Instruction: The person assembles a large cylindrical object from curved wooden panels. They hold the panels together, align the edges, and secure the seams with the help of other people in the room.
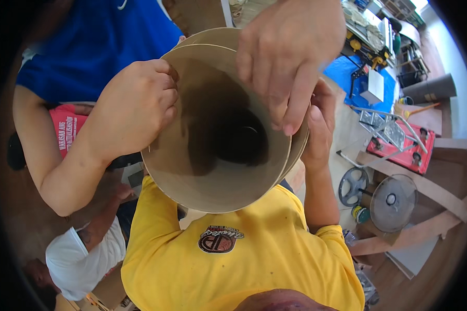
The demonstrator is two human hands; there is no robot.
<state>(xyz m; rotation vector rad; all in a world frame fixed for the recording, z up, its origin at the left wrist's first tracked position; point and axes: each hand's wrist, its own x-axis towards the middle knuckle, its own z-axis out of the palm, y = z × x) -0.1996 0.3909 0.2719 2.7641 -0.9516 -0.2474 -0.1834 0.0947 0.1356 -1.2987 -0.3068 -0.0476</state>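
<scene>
A wide tan tube (pixel 207 186), which looks like cardboard, stands in front of my yellow-shirted chest with its round mouth facing up. A second curved rim shows just behind and to the right of the first. My right hand (pixel 320 122) is closed around the tube's right side, with the thumb near the rim. Behind the tube my left forearm and hand are hidden; a fingertip (pixel 181 39) shows at the far left rim, but whose it is I cannot tell. A co-worker in blue grips the left rim with one hand (pixel 140 106) and pinches the right rim with the other (pixel 290 62).
Opposite me is the co-worker's blue shirt (pixel 98 46). A person in a white shirt (pixel 91 259) is at lower left. On the right are a metal stepladder (pixel 384 127), a red wheeled base (pixel 412 153), a clear disc (pixel 394 203), wooden strips (pixel 425 184) and a white box (pixel 374 85).
</scene>
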